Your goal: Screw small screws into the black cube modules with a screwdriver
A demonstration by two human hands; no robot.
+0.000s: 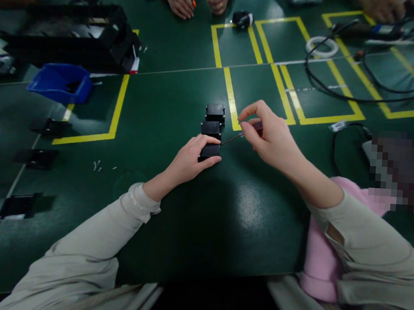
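Three small black boxes stand in a column on the green table. My left hand (192,158) grips the nearest black box (210,151), thumb on its near side and fingers on its far side. Just beyond it are the middle black box (211,128) and the far black box (215,111). A screwdriver (233,139) with a dark reddish handle is in my right hand (265,134), between thumb and fingers. Its thin shaft slants down to the left, and the tip meets the right side of the nearest box. Small screws (97,166) lie to the left.
A blue bin (61,83) and a long black rack (69,37) stand at the far left. Several black parts (36,158) line the left side. Yellow tape (231,97) marks the table. Cables (339,93) and a white ring (321,47) lie right. Another person's hands (200,1) are opposite.
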